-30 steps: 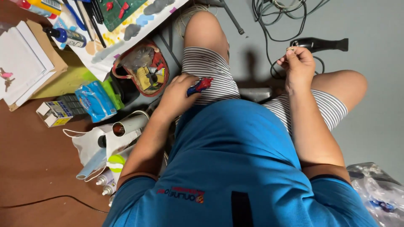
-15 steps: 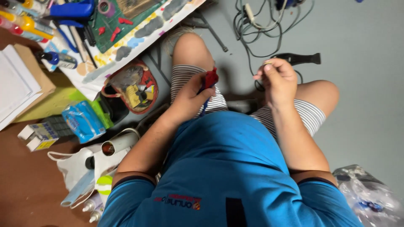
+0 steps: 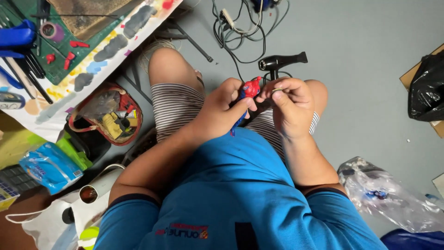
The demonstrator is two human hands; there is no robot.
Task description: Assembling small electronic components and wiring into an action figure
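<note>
I sit in a blue shirt and striped shorts, looking down at my lap. My left hand [image 3: 221, 111] grips a small red and blue toy figure [image 3: 249, 90] above my knees. My right hand [image 3: 289, 103] is right beside it, with its fingertips pinching a small thin piece at the figure's red top. The two hands touch in front of my chest. What the right fingers pinch is too small to make out.
A black hair dryer [image 3: 280, 61] and tangled cables [image 3: 240, 23] lie on the grey floor ahead. At the left are a red tool pouch [image 3: 108, 115], a paint-stained sheet [image 3: 92, 65] with tools, a blue packet [image 3: 51, 166]. A clear plastic bag [image 3: 393, 194] lies at the right.
My left hand lifted the toy figure from my thigh up toward the middle. My right hand came in from the right to meet it. The view shifted, so the floor items slid.
</note>
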